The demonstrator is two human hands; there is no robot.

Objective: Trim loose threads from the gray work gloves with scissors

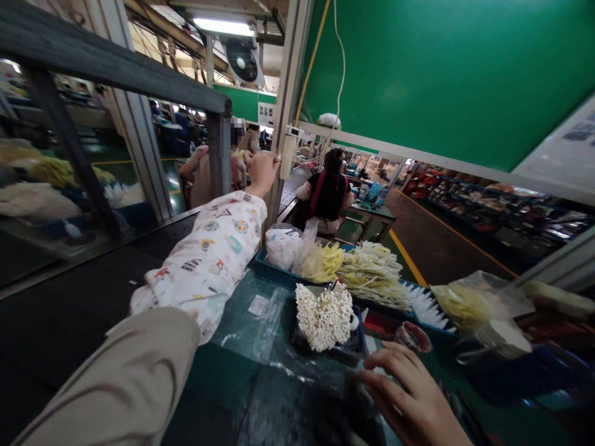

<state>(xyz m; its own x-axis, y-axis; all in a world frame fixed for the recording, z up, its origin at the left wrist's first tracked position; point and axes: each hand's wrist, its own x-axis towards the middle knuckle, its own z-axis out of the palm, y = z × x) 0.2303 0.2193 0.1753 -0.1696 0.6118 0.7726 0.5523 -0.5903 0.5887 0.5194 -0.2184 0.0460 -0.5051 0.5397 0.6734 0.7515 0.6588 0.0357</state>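
Observation:
My left hand (263, 171), in a white printed sleeve cover (223, 241), reaches up and forward beside a metal post (284, 93). Its fingers are curled closed; a tiny pale bit shows at the fingertips, too small to name. Low on the right, my right hand (409, 390) hovers over the green table with slightly bent, parted fingers and nothing visible in them. Just beyond its fingertips, a dense bunch of small white-beaded stems (324, 316) rests in a dark blue tray (357, 347). Clear plastic sheeting (255, 334) with a label lies left of that tray.
Behind the bunch, a blue tray (279, 271) holds bagged white pieces, yellow pieces (325, 260) and pale green-yellow stems (372, 272). A clear bag (478, 300) stands at right. A dark conveyor belt (93, 334) runs at left. People sit farther off, one in black (328, 192).

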